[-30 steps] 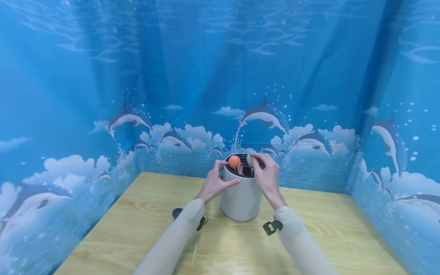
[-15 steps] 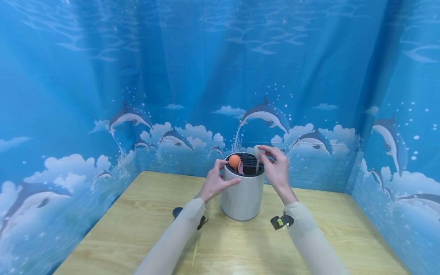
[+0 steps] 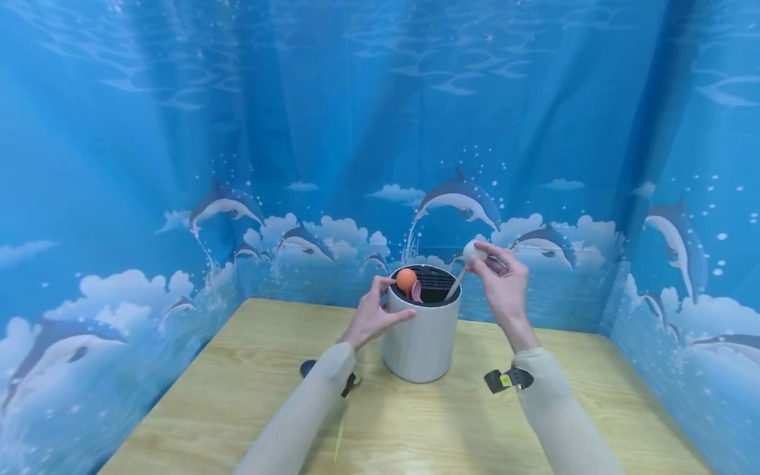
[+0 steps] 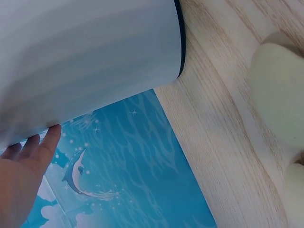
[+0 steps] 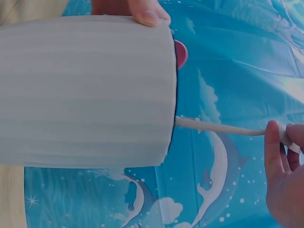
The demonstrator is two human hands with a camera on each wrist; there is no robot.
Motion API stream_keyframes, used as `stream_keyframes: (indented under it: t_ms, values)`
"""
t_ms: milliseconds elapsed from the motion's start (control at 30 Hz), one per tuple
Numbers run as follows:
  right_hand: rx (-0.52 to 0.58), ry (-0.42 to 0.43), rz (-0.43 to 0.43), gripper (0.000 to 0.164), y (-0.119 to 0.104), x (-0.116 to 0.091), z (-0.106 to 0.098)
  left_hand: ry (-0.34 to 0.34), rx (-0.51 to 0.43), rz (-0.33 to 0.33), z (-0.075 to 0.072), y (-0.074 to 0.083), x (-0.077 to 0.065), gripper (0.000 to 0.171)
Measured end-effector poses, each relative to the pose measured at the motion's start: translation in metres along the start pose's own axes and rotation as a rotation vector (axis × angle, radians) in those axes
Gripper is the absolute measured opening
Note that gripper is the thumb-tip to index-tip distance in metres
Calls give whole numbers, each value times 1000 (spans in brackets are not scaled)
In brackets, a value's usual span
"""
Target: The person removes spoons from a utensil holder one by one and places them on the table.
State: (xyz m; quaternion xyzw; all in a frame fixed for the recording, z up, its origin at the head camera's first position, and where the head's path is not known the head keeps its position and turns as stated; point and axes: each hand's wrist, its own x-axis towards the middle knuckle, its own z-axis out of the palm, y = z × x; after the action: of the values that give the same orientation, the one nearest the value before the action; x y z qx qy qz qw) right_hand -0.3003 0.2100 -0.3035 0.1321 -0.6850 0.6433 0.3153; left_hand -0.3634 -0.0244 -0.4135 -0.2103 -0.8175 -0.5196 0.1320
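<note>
A white cylindrical utensil holder (image 3: 418,346) with a black slotted top stands on the table. My left hand (image 3: 374,316) grips its left side near the rim, thumb across the front; in the left wrist view the fingers (image 4: 45,147) touch the wall. Between thumb and fingers, my right hand (image 3: 505,280) pinches the rounded head of a white spoon (image 3: 456,284). The spoon leans right, its handle's lower end inside the holder, as the right wrist view also shows. An orange round-headed utensil (image 3: 406,280) and a pink spoon (image 3: 417,291) stand in the holder's left part.
On the wooden table (image 3: 267,343), a dark rounded object (image 3: 307,368) lies partly hidden by the left sleeve, with a thin light stick (image 3: 340,435) nearby. A blue dolphin-print curtain (image 3: 332,165) surrounds the table's back and sides.
My right hand has moved right and up with the white spoon, drawing more of its handle out of the holder and tilting it rightward. The left hand stays at the holder.
</note>
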Motion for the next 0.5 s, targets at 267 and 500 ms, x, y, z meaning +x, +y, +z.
stream_keyframes:
  t_ms: [267,500]
  values:
    - [236,112,57,31,-13,9,-13,-5,6,-5,1,-2,0,78]
    - [434,114,87,37,-23,16,-27,-11,-7,-3,0,-1,1,77]
